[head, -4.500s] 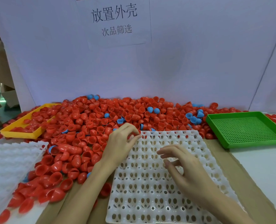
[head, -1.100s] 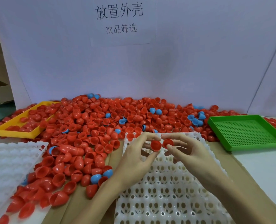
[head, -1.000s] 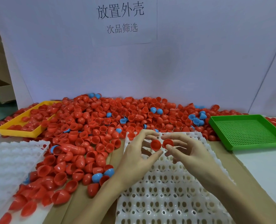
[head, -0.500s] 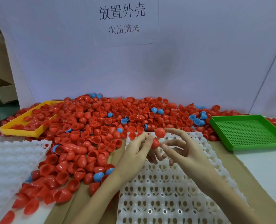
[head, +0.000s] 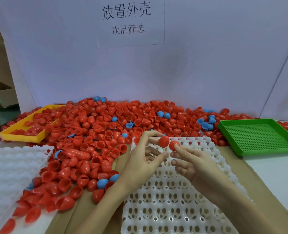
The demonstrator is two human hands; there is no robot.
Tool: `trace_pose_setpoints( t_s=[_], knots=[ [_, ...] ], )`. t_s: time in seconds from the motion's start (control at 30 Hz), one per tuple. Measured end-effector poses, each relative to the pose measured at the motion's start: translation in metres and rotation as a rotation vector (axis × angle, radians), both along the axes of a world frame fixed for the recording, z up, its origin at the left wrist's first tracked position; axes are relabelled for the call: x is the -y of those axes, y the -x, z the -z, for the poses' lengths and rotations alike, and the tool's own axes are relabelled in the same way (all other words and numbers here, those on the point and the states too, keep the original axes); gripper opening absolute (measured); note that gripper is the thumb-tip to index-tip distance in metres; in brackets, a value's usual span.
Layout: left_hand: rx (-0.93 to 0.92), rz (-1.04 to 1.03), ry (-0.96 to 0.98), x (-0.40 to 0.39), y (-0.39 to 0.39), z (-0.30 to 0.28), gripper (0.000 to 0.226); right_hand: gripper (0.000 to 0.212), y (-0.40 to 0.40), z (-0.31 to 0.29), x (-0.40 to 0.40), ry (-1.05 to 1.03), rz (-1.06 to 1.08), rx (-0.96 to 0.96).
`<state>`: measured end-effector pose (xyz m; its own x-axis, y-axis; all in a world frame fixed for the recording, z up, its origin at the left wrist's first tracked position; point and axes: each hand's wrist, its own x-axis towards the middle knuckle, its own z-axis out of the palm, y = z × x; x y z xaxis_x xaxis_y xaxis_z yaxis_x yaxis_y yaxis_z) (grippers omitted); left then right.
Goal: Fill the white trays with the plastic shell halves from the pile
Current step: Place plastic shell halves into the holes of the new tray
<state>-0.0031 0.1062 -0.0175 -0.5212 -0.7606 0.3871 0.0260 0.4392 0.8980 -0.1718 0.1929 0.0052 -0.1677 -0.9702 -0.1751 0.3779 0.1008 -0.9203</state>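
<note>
Head view: the left hand (head: 145,159) pinches 1 red shell half (head: 163,141) and the right hand (head: 195,164) pinches another (head: 174,145), the 2 touching between the fingertips (dome sides toward the camera, I judge). The white tray (head: 173,208) lies directly beneath both hands, equally near; the pile (head: 114,125) lies beyond and left.

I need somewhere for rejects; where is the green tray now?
In the head view, the green tray sits far right on the table, beside the red shell pile and right of the white tray.
</note>
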Motion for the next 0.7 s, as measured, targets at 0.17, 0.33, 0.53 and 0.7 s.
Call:
trace_pose_setpoints(
  t_s=[0.17, 0.33, 0.53, 0.7],
  knots=[
    [-0.017, -0.196, 0.174, 0.003, -0.003, 0.001, 0.021, 0.034, 0.003, 0.003, 0.001, -0.215, -0.225, 0.566],
    [0.041, -0.291, 0.452, 0.001, -0.004, -0.002, 0.028, 0.037, 0.001, 0.010, 0.004, -0.079, -0.141, 0.137],
    [0.216, -0.106, 0.787, -0.002, -0.006, 0.003, 0.042, 0.050, 0.003, 0.011, 0.004, 0.019, -0.089, 0.013],
    [0.126, -0.168, 0.496, 0.003, -0.004, 0.007, 0.029, 0.043, 0.005, 0.010, 0.007, 0.033, -0.079, 0.027]
  ],
)
